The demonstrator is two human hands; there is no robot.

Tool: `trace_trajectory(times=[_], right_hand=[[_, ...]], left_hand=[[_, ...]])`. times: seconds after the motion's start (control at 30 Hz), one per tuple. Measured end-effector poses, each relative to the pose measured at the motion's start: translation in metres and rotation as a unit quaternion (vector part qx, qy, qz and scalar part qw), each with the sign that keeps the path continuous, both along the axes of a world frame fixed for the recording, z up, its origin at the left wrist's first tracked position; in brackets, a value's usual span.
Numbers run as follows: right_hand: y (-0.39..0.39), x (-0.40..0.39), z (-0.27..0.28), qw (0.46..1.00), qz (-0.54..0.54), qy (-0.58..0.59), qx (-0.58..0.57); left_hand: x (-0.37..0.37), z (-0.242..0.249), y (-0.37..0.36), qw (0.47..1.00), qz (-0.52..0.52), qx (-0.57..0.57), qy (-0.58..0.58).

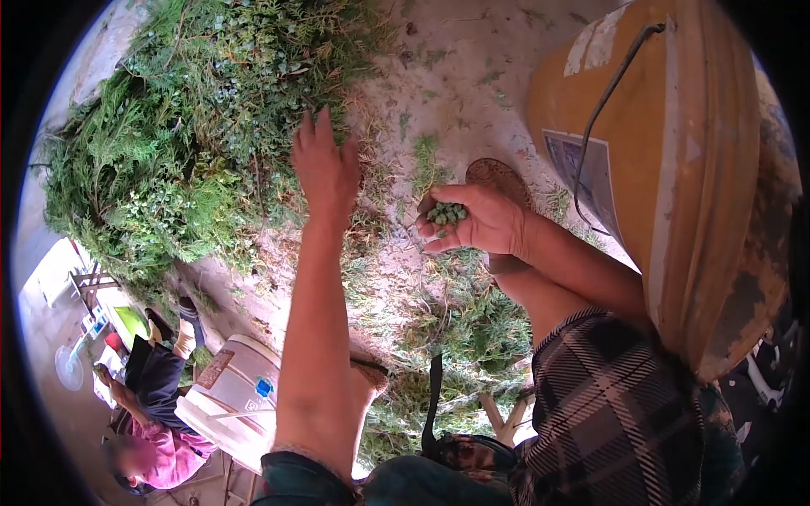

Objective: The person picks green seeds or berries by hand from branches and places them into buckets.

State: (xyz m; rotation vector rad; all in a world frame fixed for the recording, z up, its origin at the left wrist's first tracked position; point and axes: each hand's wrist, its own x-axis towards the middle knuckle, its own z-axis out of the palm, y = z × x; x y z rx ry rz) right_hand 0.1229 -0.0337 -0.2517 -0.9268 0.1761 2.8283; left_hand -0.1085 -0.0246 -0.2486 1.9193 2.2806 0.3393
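Towards two o'clock from the centre, the right hand cups small green cones; a tilted wrist or loosened fingers could spill them onto the littered floor. Towards eleven o'clock, the left hand, fingers apart and nothing visible in it, is at the edge of the branch pile, where snagging twigs could scratch it.
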Motion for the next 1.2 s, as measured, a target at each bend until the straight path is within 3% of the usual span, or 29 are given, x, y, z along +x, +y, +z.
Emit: trace_trajectory(times=[0.1, 0.23, 0.33, 0.4, 0.47, 0.5, 0.6, 0.73, 0.8, 0.83, 0.9, 0.93, 0.97, 1.0, 1.03, 1.1, 1.2], right_hand=[[-0.002, 0.002, 0.001, 1.000, 0.013, 0.003, 0.015], [0.000, 0.000, 0.000, 1.000, 0.008, -0.004, 0.007], [-0.002, -0.003, -0.003, 0.999, 0.017, -0.011, 0.025], [0.002, -0.003, 0.001, 0.999, 0.024, -0.011, 0.027], [0.002, 0.001, 0.005, 0.999, 0.028, -0.016, 0.024], [0.002, 0.000, 0.006, 0.999, 0.024, -0.024, 0.030], [0.003, 0.001, 0.005, 0.998, 0.036, -0.026, 0.040], [0.003, 0.002, 0.001, 0.999, 0.037, -0.011, 0.022], [0.004, 0.003, 0.003, 0.999, 0.034, -0.018, 0.034], [0.003, 0.002, 0.003, 0.998, 0.031, -0.024, 0.045], [0.003, 0.002, 0.003, 0.998, 0.030, -0.020, 0.051], [0.004, 0.002, 0.003, 0.998, 0.033, -0.018, 0.058], [0.005, 0.001, 0.004, 0.998, 0.033, -0.018, 0.057], [0.005, 0.000, 0.006, 0.996, 0.034, -0.026, 0.074], [0.007, 0.000, 0.008, 0.995, 0.037, -0.034, 0.092], [0.010, -0.001, 0.011, 0.994, 0.030, -0.028, 0.101], [0.010, -0.003, 0.010, 0.994, 0.020, -0.021, 0.110]], left_hand=[[-0.004, -0.024, 0.008, 0.994, 0.015, -0.065, 0.081], [0.007, -0.010, -0.034, 0.993, 0.012, -0.117, -0.011], [0.014, -0.007, -0.062, 0.986, 0.002, -0.165, 0.031], [0.015, -0.004, -0.062, 0.992, 0.002, -0.115, 0.056], [0.009, 0.002, -0.053, 0.997, 0.025, -0.040, -0.065], [0.009, 0.001, -0.044, 0.995, 0.042, 0.051, -0.075], [0.009, 0.013, -0.001, 0.987, 0.108, 0.063, -0.103], [0.004, -0.019, 0.032, 0.994, 0.060, 0.092, -0.022], [-0.001, -0.031, 0.033, 0.998, 0.051, -0.039, 0.004], [0.000, -0.028, 0.030, 0.998, 0.048, -0.040, 0.005], [0.008, -0.012, 0.014, 0.965, 0.091, -0.090, -0.227], [0.012, -0.005, 0.006, 0.966, 0.090, -0.090, -0.227], [0.018, 0.003, -0.006, 0.870, 0.205, -0.093, -0.438], [0.024, 0.011, -0.017, 0.716, 0.308, -0.090, -0.620], [0.030, 0.020, -0.028, 0.716, 0.309, -0.089, -0.620], [0.042, 0.036, -0.048, 0.581, 0.317, -0.079, -0.746], [0.048, 0.046, -0.058, 0.562, 0.301, -0.092, -0.765]])
